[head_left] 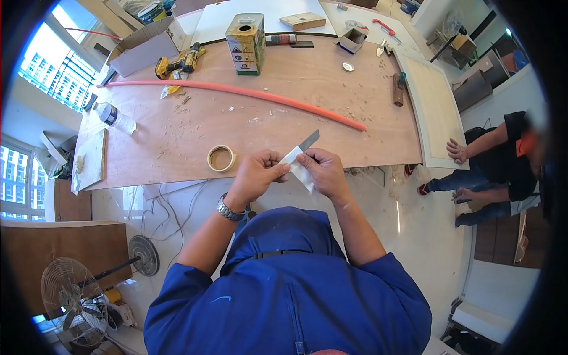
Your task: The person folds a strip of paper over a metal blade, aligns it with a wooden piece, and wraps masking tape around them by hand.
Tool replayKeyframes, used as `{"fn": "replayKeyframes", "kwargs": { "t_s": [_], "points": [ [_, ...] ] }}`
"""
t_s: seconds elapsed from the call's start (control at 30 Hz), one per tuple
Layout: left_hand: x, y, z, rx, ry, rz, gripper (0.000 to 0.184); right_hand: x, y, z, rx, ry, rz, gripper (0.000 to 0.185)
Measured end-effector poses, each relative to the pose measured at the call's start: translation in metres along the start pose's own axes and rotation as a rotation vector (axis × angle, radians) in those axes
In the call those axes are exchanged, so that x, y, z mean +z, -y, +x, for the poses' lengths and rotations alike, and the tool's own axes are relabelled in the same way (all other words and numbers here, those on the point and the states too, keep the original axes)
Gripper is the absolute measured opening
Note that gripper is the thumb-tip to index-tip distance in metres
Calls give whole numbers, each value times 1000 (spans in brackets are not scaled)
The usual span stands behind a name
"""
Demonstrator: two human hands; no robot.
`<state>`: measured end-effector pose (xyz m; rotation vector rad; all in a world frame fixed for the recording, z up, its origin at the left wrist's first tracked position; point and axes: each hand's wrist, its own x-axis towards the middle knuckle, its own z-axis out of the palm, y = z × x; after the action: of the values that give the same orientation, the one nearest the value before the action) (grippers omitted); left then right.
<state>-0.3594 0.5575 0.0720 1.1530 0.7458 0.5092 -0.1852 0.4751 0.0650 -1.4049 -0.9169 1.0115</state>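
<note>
In front of my body, both hands pinch a flat grey metal blade (309, 141) whose lower part is wrapped in a white strip (301, 172) like paper or tape. My left hand (258, 176), with a watch on its wrist, is closed on the wrap's left side. Thumb and fingers of my right hand (325, 174) close on the right side, and a loose end of the strip hangs below. The blade's tip points up and to the right, over the table's near edge. Left of my hands a roll of masking tape (213, 155) lies on the wooden tabletop (177, 130).
A long pink tube (248, 94) crosses the table. Behind it are a yellow drill (171, 66), a square tin (245, 50) and a cardboard box (148, 50). A bottle (118, 118) lies left. At right, a co-worker's hand (456, 151) rests on a pale panel (435, 112).
</note>
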Motion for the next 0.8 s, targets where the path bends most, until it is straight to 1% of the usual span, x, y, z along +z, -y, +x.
{"fn": "replayKeyframes", "kwargs": {
  "t_s": [0.13, 0.23, 0.33, 0.43, 0.53, 0.67, 0.77, 0.8],
  "points": [
    [0, 4, 0, 94, 6, 129, 20, 0, -1, -2, -11, -6, -27, 16],
    [-4, 4, 2, 140, 20, 362, 20, 4, 3, -5, 17, -16, 17, 15],
    [3, 2, 3, 217, 2, 312, 21, 7, 2, -7, 10, -17, 43, 14],
    [6, 3, -1, 218, -65, 372, 21, 8, 1, -7, -7, -30, 18, 15],
    [11, -4, -9, 346, -146, 596, 22, 8, 1, -9, -11, -51, 2, 15],
    [14, -2, -11, 474, -210, 608, 22, 12, 5, -12, -6, -76, -33, 17],
    [14, -4, -13, 521, -231, 652, 22, 11, 3, -9, 0, -34, -25, 20],
    [13, -5, -14, 532, -231, 670, 22, 8, 1, -7, 19, 16, 5, 21]
  ]
}}
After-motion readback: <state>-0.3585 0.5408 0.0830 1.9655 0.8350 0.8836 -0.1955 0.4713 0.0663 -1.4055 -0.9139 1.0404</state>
